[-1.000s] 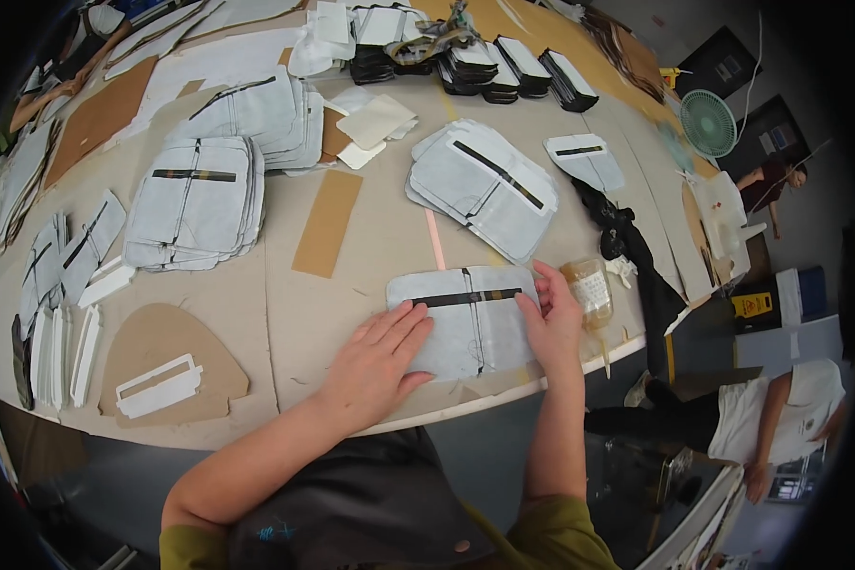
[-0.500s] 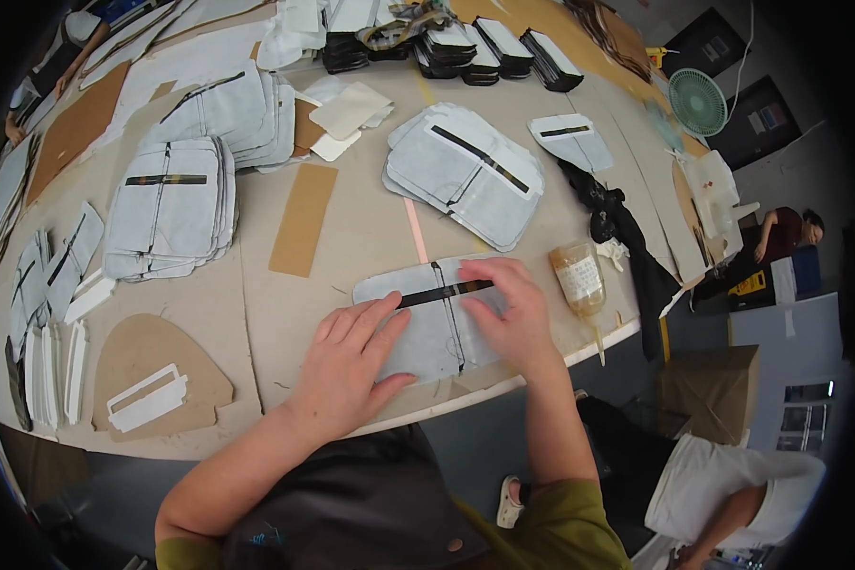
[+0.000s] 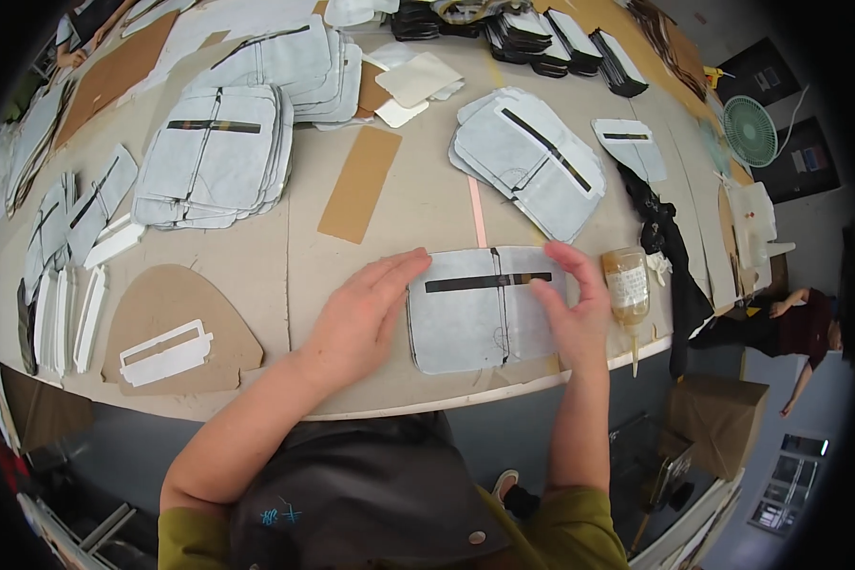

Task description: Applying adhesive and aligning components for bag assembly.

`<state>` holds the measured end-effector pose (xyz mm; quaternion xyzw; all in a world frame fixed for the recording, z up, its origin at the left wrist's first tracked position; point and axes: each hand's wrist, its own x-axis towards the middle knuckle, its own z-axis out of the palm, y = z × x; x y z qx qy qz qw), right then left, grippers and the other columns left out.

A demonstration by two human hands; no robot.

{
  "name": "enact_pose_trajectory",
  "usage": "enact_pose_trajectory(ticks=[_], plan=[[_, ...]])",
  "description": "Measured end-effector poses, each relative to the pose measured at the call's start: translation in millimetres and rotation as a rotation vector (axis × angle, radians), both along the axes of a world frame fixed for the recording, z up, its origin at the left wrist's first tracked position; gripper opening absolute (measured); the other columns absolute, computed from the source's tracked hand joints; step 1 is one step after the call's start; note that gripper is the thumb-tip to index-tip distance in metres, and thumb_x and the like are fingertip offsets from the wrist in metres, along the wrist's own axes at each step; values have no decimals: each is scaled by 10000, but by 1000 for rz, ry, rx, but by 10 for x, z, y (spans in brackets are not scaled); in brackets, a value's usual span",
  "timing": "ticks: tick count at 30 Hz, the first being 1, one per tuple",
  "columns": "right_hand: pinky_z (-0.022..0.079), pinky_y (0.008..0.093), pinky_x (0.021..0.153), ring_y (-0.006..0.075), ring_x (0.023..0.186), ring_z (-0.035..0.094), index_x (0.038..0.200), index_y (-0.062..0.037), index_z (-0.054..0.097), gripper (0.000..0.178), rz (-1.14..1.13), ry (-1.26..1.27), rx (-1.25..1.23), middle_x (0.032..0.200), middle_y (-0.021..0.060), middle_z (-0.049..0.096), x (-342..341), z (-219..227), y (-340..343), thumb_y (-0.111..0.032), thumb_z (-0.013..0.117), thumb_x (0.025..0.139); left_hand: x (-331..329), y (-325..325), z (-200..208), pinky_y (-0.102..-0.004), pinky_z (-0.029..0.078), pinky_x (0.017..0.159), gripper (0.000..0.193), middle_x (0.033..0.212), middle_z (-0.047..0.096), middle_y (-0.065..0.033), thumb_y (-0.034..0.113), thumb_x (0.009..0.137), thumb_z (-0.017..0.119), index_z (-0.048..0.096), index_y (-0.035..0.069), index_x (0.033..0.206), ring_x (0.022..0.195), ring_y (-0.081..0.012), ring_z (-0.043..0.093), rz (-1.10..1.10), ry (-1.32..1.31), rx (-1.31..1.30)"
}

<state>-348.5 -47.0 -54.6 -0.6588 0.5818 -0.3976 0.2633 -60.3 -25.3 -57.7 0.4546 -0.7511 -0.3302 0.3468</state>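
Observation:
A pale grey rounded panel (image 3: 456, 328) lies flat near the table's front edge. A dark strip (image 3: 475, 282) crosses its upper part, and a dark seam line runs down its middle. My left hand (image 3: 366, 309) rests at the panel's left edge, fingers stretched out and close together, fingertips by the upper left corner. Over the right side, my right hand (image 3: 579, 309) has its thumb and fingers apart, with the thumb near the strip's right end. Neither hand grips anything. Just right of my right hand lies a bottle (image 3: 627, 285) of amber stuff with a thin nozzle.
Stacks of similar panels lie at left (image 3: 209, 171) and beyond my right hand (image 3: 532, 161). A tan card strip (image 3: 361, 185) lies between them. At the near left, a white frame (image 3: 166, 353) sits on a brown template (image 3: 185, 294). Black cloth (image 3: 679, 252) drapes over the right edge.
My hands have moved apart, from the strip's ends out to the panel's sides. The view has shifted, so the table's things appear farther left or right. The white-shirted person at lower right has left view.

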Motion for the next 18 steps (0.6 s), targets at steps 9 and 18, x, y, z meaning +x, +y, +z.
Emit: enact_pose_trajectory(ticks=[9, 18], plan=[[495, 269, 785, 109, 872, 592, 1290, -43, 601, 516, -168, 44, 175, 1061, 49, 668, -85, 53, 23, -31, 773, 803, -35, 32, -43, -438, 444, 1041, 507, 1298, 616, -130, -71, 833, 615, 561, 54, 1322, 1225, -335, 563, -42, -161, -106], [485, 197, 664, 54, 745, 549, 1257, -31, 619, 440, -169, -175, 210, 929, 1, 625, -153, -103, -31, 27, 734, 836, -50, 46, -39, -448, 415, 1065, 525, 1305, 612, -131, -74, 803, 634, 572, 55, 1308, 1246, -343, 549, -56, -148, -72]])
